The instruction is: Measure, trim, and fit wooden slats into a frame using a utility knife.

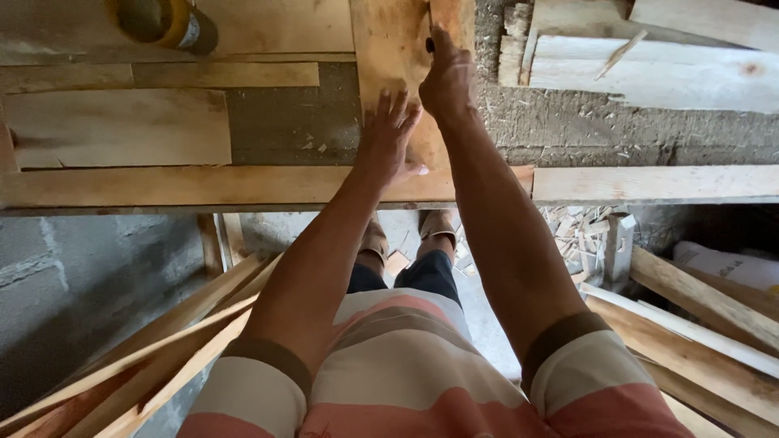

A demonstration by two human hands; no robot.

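A wide reddish-brown wooden board lies across the workbench, running away from me. My left hand rests flat on its near end with fingers spread. My right hand is further up the board, fingers closed around a small dark tool that touches the board's right edge; what kind of tool it is stays hidden by the fingers.
A yellow-green cylinder lies at the bench's far left. Pale planks are stacked at the far right amid sawdust. Loose wooden slats lean at lower left and lower right. Wood scraps litter the floor by my feet.
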